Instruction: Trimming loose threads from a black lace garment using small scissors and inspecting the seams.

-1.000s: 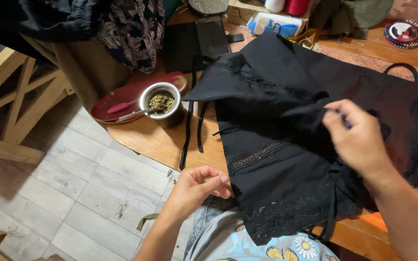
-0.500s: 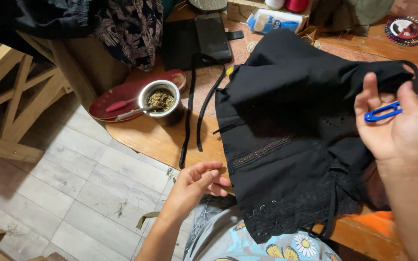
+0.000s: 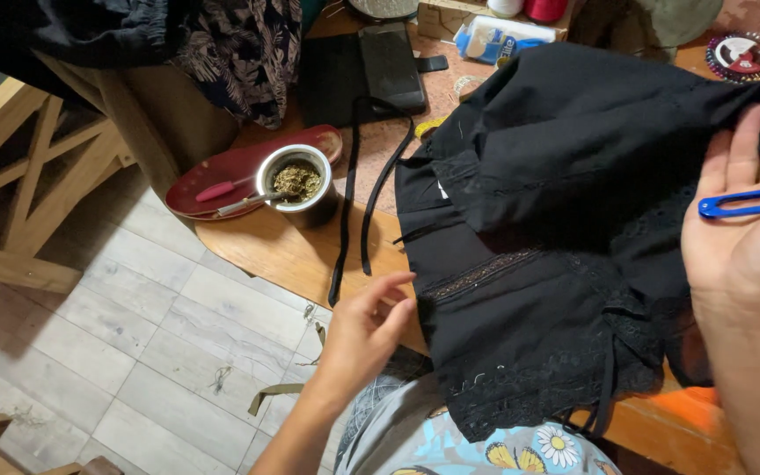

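Observation:
A black garment with lace trim lies bunched on a wooden table, its hem hanging over the near edge. My right hand is raised over the garment's right side, palm up, with small blue thread snips resting across the fingers and a fold of the black cloth by the fingertips. My left hand hovers at the table's near edge, just left of the garment, fingers loosely curled with nothing visible in them. Two black straps trail across the table from the garment.
A metal cup of green herb with a metal straw sits on a red tray. A black phone and case lie farther back, with a pin wheel and thread spools at the far edge. A wooden frame stands left over the tiled floor.
My right hand let go of its pinch on the cloth, lifted to the right and opened palm up, showing the blue snips. The garment shifted right. My left hand stayed near the table edge.

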